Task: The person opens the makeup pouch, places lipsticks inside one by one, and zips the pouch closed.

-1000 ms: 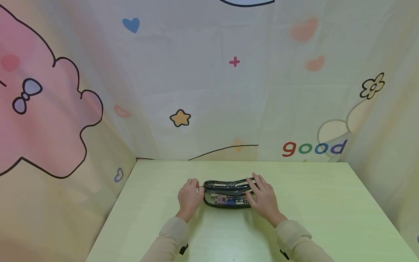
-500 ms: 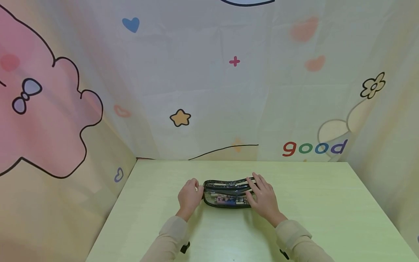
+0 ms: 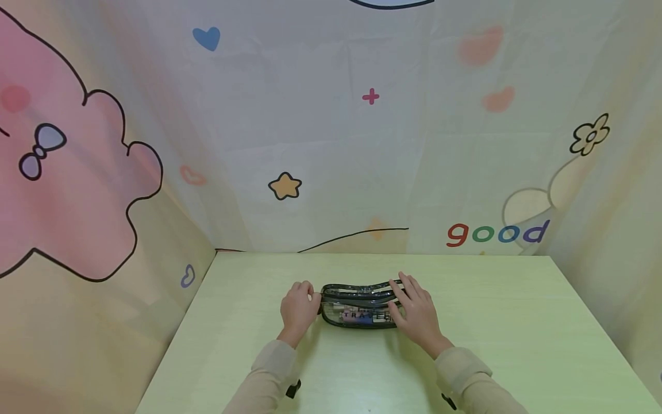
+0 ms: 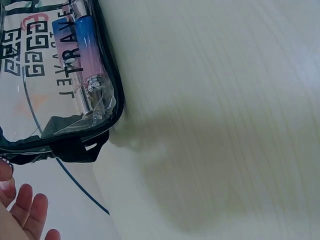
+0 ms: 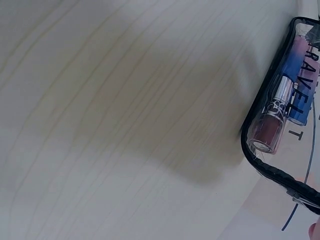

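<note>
A clear pouch (image 3: 357,328) with black edging stands on the table between both hands. Through its wall show slim lip gloss tubes (image 4: 89,47), pink and blue, and one dark reddish tube (image 5: 268,131). Printed black letters run across the plastic. At the pouch's left end, my left hand (image 3: 299,313) pinches the zipper pull, itself mostly hidden by the fingers. A black fabric tab (image 4: 82,149) sticks out just below that corner. My right hand (image 3: 420,319) holds the right end, fingers spread over the top and thumb at the front.
The pale wood-grain table (image 3: 491,322) reaches back to a printed curtain (image 3: 331,126), which also hangs along both sides. Dark straps (image 3: 293,389) show under the rolled sleeves.
My left hand stays nearly in place; the thin dark line between its fingers and the pouch has gone from sight, and a dark tab shows beside it. The right hand has not moved.
</note>
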A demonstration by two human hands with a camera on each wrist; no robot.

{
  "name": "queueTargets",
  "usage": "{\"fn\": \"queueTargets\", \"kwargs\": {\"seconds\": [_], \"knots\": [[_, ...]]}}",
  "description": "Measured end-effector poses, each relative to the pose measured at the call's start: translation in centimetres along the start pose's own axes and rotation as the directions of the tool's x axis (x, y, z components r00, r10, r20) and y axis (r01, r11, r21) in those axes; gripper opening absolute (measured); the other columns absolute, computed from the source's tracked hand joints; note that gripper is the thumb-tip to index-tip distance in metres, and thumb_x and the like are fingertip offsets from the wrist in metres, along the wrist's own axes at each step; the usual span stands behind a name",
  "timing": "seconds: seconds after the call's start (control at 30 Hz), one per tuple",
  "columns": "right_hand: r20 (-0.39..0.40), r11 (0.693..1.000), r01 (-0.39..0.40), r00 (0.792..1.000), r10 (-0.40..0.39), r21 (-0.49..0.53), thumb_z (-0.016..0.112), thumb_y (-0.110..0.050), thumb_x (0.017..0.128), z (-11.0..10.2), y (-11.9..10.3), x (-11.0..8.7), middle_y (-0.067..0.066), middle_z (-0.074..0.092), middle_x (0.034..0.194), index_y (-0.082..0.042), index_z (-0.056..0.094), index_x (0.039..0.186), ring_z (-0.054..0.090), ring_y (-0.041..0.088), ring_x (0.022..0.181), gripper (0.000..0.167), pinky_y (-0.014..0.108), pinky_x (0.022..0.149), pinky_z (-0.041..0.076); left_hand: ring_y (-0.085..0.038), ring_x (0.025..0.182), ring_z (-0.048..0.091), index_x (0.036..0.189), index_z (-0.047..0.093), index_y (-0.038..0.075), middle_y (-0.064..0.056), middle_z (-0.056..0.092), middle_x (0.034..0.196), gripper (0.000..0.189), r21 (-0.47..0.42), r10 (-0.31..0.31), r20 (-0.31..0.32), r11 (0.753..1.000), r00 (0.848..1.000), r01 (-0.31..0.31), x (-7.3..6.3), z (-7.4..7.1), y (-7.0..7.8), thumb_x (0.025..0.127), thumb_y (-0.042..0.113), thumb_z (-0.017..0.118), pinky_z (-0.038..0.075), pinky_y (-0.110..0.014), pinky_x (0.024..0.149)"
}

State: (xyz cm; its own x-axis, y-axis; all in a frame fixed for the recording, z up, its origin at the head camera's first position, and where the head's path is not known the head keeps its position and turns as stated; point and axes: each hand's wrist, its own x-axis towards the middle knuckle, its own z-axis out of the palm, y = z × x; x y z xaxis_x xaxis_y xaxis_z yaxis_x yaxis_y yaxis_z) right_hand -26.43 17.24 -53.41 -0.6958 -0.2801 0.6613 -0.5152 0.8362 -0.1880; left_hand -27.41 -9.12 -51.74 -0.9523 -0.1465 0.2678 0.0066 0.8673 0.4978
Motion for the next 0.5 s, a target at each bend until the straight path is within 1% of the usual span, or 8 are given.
{"fn": "queueTargets", "kwargs": {"seconds": [0.13,0.3,0.5], "knots": [[-0.005,1.0,0.0,1.0,0.0,0.004,0.048,-0.031,0.083,-0.02,-0.04,0.04,0.018,0.045,0.131,-0.008,0.053,0.123,0.042,0.035,0.119,0.046,0.053,0.086,0.038,-0.014,0.061,0.038,0.067,0.044,0.014,0.001,0.045,0.07,0.017,0.028,0.011,0.009,1.0,1.0,-0.011,0.17,-0.15,-0.04,0.077,0.025,0.054,0.03,-0.027,0.056],[-0.008,1.0,0.001,1.0,-0.001,0.006,0.048,-0.031,0.084,0.02,-0.05,0.07,0.017,0.045,0.132,-0.008,0.053,0.123,0.041,0.035,0.12,0.046,0.053,0.086,0.038,-0.014,0.059,0.037,0.067,0.044,0.014,0.002,0.043,0.066,0.016,0.056,0.027,0.026,0.998,0.999,-0.028,0.3,-0.29,-0.12,0.077,0.023,0.052,0.028,-0.026,0.055],[0.005,1.0,-0.007,1.0,0.007,-0.005,0.049,-0.031,0.083,0.07,-0.04,0.04,0.017,0.044,0.132,-0.007,0.053,0.123,0.041,0.035,0.12,0.046,0.052,0.087,0.038,-0.015,0.058,0.038,0.066,0.044,0.015,0.003,0.042,0.063,0.015,0.061,0.017,0.041,0.998,0.999,-0.019,0.3,-0.65,0.03,0.076,0.022,0.052,0.028,-0.026,0.055]]}}
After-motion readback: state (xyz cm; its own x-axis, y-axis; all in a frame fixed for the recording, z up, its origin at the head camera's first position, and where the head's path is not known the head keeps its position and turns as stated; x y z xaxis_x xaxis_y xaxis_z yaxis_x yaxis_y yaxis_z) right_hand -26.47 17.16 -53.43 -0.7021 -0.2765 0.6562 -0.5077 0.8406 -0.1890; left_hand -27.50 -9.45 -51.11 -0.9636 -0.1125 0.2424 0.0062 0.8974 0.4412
